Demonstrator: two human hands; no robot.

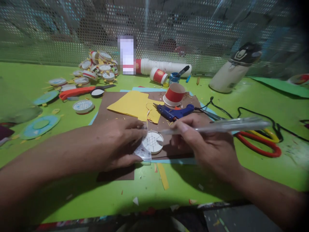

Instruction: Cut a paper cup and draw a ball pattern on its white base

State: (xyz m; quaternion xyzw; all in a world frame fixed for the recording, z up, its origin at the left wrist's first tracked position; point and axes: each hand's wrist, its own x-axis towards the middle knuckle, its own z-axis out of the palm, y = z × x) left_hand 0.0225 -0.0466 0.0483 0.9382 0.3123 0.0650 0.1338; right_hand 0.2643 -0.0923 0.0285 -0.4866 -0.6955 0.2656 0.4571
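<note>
Pressed down by my left hand [118, 141] is a clear plastic ruler [144, 154], its shape partly hidden under the fingers. It lies over the left side of a small round white disc [154, 141] marked with a grid of dark lines. My right hand [205, 141] is closed around a clear-barrelled pen [231, 125], whose tip is at the disc's upper right edge. Beneath the disc is a brown sheet [178, 151]. Just beyond, a blue glue gun [175, 111] and yellow paper [131, 104] lie on the same sheet.
Red-handled scissors [258, 145] and a black cord lie at right. A cut red-and-white paper cup [174, 95] stands behind the glue gun. At the back are a pile of decorated discs [96, 69], an orange cutter [76, 92], stacked cups [166, 66] and a leaning bottle [235, 67].
</note>
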